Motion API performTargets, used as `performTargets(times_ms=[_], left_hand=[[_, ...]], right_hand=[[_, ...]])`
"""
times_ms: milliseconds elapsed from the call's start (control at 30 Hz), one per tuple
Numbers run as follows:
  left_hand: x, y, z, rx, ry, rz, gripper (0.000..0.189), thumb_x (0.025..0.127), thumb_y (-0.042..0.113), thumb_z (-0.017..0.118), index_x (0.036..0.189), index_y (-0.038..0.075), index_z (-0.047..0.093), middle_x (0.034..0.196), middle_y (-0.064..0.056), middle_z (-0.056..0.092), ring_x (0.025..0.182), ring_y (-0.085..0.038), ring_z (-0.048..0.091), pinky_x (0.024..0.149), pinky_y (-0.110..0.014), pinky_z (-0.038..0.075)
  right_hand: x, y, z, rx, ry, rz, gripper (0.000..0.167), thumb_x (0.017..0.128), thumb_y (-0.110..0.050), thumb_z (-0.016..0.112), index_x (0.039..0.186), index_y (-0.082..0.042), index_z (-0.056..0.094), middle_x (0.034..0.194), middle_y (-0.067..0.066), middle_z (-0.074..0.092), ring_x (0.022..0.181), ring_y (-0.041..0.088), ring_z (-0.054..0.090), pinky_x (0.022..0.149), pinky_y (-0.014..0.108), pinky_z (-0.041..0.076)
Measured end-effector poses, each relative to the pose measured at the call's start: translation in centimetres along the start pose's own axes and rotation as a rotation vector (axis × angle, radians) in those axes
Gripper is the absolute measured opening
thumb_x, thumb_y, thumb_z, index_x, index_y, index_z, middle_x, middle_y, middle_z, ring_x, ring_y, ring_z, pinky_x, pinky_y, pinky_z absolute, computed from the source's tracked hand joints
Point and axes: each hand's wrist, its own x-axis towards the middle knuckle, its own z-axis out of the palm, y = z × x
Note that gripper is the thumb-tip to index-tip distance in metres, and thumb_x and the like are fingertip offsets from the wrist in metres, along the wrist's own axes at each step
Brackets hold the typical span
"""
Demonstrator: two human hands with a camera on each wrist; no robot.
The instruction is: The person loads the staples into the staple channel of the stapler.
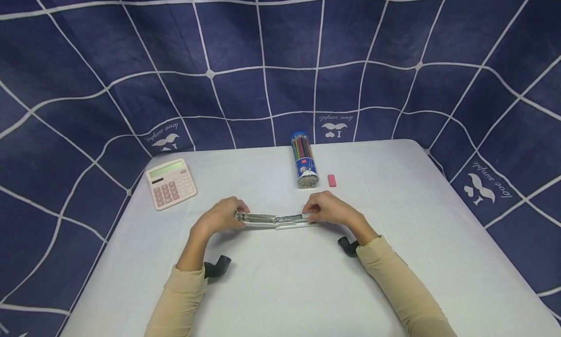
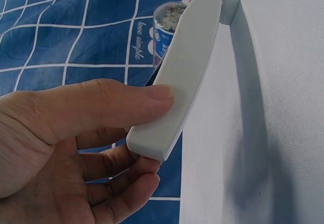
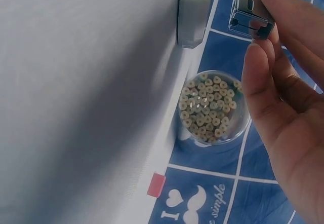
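Observation:
A white stapler point(image 1: 258, 219) is spread wide open just above the white table, its metal inside facing up. My left hand point(image 1: 221, 214) grips the left end; in the left wrist view the thumb presses the smooth white cover point(image 2: 187, 57), with fingers behind it. At the other end my right hand point(image 1: 329, 208) pinches the metal staple channel point(image 3: 249, 19) between thumb and fingers, as the right wrist view shows. Below that channel lies the stapler's white base point(image 3: 195, 19), apart from the fingers. Whether staples are inside cannot be made out.
Behind the stapler, a clear tube of colored pencils point(image 1: 304, 161) lies on the table point(image 1: 280, 288), with a pink eraser point(image 1: 331, 180) to its right. A pink calculator point(image 1: 171, 184) is at the back left. Blue gridded cloth point(image 1: 280, 49) hangs behind the table.

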Motion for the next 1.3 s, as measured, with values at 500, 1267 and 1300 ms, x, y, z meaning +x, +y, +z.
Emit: performTargets(times_ms=[500, 1267, 1300], left_hand=[[-0.04, 0.17, -0.16, -0.006, -0.003, -0.008, 0.039, 0.07, 0.01, 0.079, 0.107, 0.006, 0.07, 0.1, -0.006, 0.067, 0.088, -0.019, 0.058, 0.085, -0.041, 0.051], [-0.1, -0.26, -0.31, -0.016, -0.015, -0.007, 0.041, 0.073, 0.01, 0.077, 0.112, 0.007, 0.069, 0.108, -0.008, 0.067, 0.098, -0.022, 0.06, 0.092, -0.043, 0.05], [-0.1, -0.31, -0.29, -0.016, -0.019, -0.005, 0.041, 0.073, 0.01, 0.077, 0.112, 0.007, 0.068, 0.109, -0.009, 0.067, 0.099, -0.023, 0.06, 0.092, -0.044, 0.05]], right_hand=[[0.18, 0.3, -0.08, -0.015, -0.002, 0.009, 0.018, 0.077, -0.01, 0.08, 0.094, -0.011, 0.076, 0.087, -0.003, 0.068, 0.076, 0.005, 0.056, 0.069, 0.019, 0.049], [0.01, 0.18, 0.4, -0.021, -0.003, 0.081, 0.021, 0.075, -0.006, 0.079, 0.095, -0.009, 0.073, 0.077, -0.004, 0.063, 0.07, 0.007, 0.053, 0.063, 0.02, 0.046], [0.01, 0.18, 0.44, -0.02, -0.003, 0.081, 0.021, 0.075, -0.006, 0.078, 0.095, -0.009, 0.073, 0.077, -0.004, 0.063, 0.069, 0.007, 0.053, 0.063, 0.02, 0.046]])
